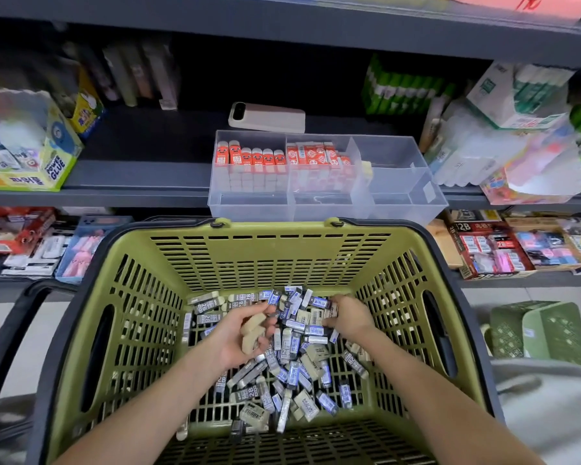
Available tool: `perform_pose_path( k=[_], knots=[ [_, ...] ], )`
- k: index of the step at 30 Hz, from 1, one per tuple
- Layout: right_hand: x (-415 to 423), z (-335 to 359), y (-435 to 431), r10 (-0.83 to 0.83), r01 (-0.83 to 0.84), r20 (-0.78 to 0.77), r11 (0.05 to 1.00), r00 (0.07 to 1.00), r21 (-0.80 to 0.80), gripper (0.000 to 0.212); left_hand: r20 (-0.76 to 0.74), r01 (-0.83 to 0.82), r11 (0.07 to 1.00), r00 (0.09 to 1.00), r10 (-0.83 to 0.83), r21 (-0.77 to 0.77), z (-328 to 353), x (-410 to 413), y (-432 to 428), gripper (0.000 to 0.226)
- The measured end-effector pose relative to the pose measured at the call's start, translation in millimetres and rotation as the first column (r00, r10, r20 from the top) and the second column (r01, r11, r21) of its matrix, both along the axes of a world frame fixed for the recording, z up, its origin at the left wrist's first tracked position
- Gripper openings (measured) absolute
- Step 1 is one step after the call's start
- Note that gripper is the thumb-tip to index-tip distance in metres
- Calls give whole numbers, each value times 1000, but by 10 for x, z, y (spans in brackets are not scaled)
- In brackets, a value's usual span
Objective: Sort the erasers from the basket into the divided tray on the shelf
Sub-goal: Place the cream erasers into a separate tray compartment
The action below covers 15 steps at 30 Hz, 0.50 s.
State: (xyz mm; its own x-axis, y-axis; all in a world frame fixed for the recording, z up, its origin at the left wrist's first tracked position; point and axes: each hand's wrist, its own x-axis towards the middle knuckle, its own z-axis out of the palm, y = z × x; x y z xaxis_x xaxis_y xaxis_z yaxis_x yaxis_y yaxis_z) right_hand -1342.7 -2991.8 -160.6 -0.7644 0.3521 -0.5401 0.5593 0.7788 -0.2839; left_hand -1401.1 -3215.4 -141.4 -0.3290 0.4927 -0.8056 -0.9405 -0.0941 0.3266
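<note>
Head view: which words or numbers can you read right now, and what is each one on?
"POWER GLUE": yellow-green box, at the left.
"2B": grey-sleeved erasers in the basket.
"2B": red and black carton, at the lower right.
Too blurred to read: labels on the orange erasers in the divided tray, barcodes, Korean print on the box.
No print shows on the beige erasers in the left hand.
</note>
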Motion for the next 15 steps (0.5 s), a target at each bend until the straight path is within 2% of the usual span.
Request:
perform_pose_path(
  k=[4, 8, 10, 11, 13, 15],
  knots=[
    [36, -17, 40, -137, 134, -34, 989, 990, -68, 29, 26, 5, 1000, 1000, -5, -2, -8, -2, 8, 14],
    [31, -24, 3, -325, 318, 46, 874, 945, -366, 21, 8, 36, 999, 999, -36, -37, 11, 21, 36, 20],
    [28, -29, -16, -359, 366, 96, 837, 928, -406, 21, -2, 39, 998, 999, -39, -53, 20, 37, 49, 24],
    [18, -25, -41, -356, 369, 109, 842, 928, -394, 25, -6, 37, 998, 999, -37, -56, 24, 41, 53, 25],
    [-5, -52, -134, -316, 329, 91, 907, 944, -263, 43, -11, 30, 998, 999, -31, -54, 32, 40, 54, 26],
    [-23, -97, -256, -299, 299, 12, 950, 954, -96, 40, -19, 22, 998, 1000, -23, -55, 39, 34, 48, 27]
  ],
)
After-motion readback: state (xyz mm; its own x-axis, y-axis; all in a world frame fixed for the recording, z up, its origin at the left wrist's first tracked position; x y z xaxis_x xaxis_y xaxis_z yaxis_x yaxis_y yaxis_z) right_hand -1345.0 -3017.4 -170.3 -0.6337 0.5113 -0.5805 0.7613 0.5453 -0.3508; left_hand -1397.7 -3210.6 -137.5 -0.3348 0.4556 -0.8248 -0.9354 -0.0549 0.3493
